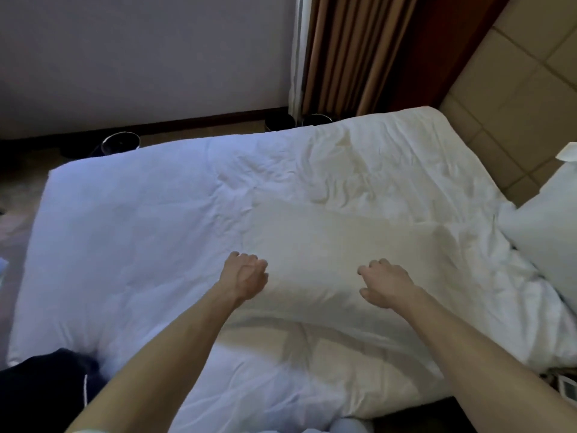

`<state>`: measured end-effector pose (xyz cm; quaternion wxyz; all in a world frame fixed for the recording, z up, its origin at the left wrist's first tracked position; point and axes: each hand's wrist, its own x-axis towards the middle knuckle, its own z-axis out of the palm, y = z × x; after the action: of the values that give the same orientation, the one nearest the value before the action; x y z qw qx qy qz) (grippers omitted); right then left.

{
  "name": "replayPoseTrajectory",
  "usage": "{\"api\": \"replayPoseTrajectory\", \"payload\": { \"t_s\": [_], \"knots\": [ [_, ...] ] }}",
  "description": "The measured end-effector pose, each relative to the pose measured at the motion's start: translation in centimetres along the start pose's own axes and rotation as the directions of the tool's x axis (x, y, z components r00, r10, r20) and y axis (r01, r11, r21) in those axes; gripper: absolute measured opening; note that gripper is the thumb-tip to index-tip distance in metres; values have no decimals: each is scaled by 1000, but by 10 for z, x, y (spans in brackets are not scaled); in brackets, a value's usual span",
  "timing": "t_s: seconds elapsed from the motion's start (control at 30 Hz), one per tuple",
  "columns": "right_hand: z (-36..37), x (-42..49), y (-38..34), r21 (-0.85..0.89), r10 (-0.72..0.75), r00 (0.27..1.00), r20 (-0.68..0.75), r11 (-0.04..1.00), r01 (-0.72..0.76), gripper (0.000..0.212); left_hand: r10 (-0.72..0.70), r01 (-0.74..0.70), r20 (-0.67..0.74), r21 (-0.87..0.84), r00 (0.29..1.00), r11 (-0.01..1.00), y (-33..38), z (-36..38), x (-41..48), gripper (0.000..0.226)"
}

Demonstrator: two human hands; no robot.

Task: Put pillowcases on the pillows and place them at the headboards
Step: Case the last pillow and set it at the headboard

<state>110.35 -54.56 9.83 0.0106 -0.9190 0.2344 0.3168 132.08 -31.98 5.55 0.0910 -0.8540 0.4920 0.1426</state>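
Item: pillow (340,245), white, lying flat near the middle of the bed (140,245) on a rumpled white duvet. Whether a pillowcase has been fitted cannot be told; white on white hides seams and openings.

Second pillow (543,226): propped at the right edge of the view, beside the tiled headboard (499,98), well apart from the first.

Left hand (246,275): placed at the near left corner of the flat pillow, fingers curled loosely. Whether fabric is pinched cannot be told.

Right hand (385,282): rested on the near edge of the same pillow, fingers bent and slightly spread, nothing visibly clasped.

Handling, as judged: the pillow is expected to be light, soft and easily squashed, sagging in the middle if lifted by one end. The cloth is likely smooth and may slip through a loose grip. Hold is best taken at the two near corners, where filling and cloth can be bunched together, or along both short ends for carrying to the headboard. No fragility is expected.

Also noted: brown curtain (352,54), dark garment (43,389) at the near left.
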Motion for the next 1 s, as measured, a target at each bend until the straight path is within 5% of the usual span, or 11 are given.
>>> {"api": "replayPoseTrajectory", "payload": {
  "t_s": [0.43, 0.7, 0.77, 0.87, 1.0],
  "knots": [
    [-13, 196, 66, 234, 26, 999, 37, 972, -34, 51, 135, -115, 157, -131, 978, 985, 14, 8, 214, 75],
    [16, 290, 68, 353, 20, 981, 195, 931, -89, 98, 188, -155, 238, -150, 953, 976, 17, 44, 295, 86],
    [23, 302, 65, 351, 32, 979, 203, 931, -103, 74, 195, -157, 251, -164, 948, 974, 18, 53, 297, 80],
    [27, 303, 54, 304, 40, 999, 14, 952, -42, 22, 203, -172, 223, -153, 953, 973, 21, 57, 293, 73],
    [35, 280, 43, 343, 26, 998, -52, 939, -6, 12, 223, -194, 215, -148, 951, 970, 21, 46, 287, 68]
  ]
}}
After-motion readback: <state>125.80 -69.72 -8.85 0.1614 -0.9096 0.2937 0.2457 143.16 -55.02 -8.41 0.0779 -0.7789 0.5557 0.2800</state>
